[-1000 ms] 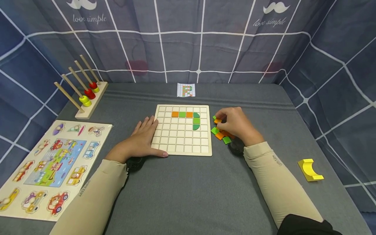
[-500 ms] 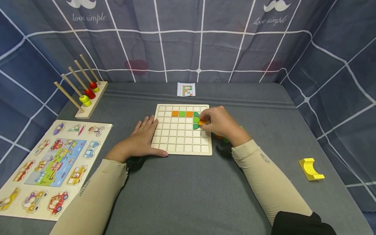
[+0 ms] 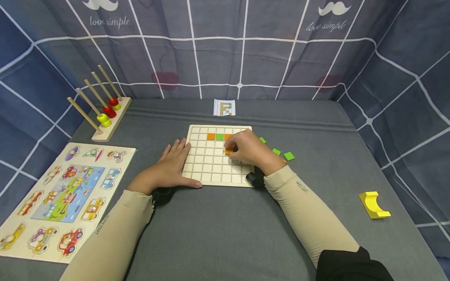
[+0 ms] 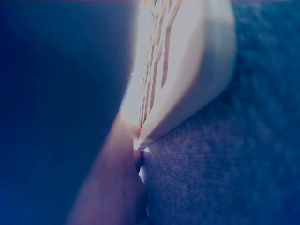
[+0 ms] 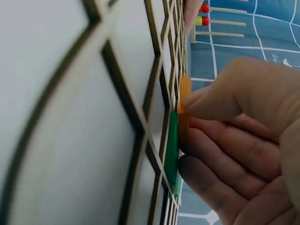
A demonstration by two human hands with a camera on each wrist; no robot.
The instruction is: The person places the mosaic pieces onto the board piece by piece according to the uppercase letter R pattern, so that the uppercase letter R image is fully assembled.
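A pale wooden grid board [image 3: 207, 168] lies flat mid-table. My left hand [image 3: 170, 166] rests at its left edge, fingers spread and thumb along the near corner. Over the right half of the board, my right hand [image 3: 249, 149] pinches an orange square tile [image 5: 184, 126] between thumb and fingers. The tile stands at a cell just left of a dark green tile [image 5: 172, 150], seen in the right wrist view. An orange tile [image 3: 211, 136] and a light green tile [image 3: 219, 137] sit in the row near the top. My right hand hides other tiles at the right.
Loose green tiles [image 3: 289, 156] lie right of the board, partly behind my right wrist. A small pattern card [image 3: 224, 107] lies behind the board. At left are a peg stand [image 3: 112, 121] with beads and a picture puzzle [image 3: 116, 156]. A yellow curved block [image 3: 373, 205] sits at right.
My right hand has picked an orange tile from the loose pile and carried it left onto the board, beside the dark green tile. My left hand has stayed at the board's edge.
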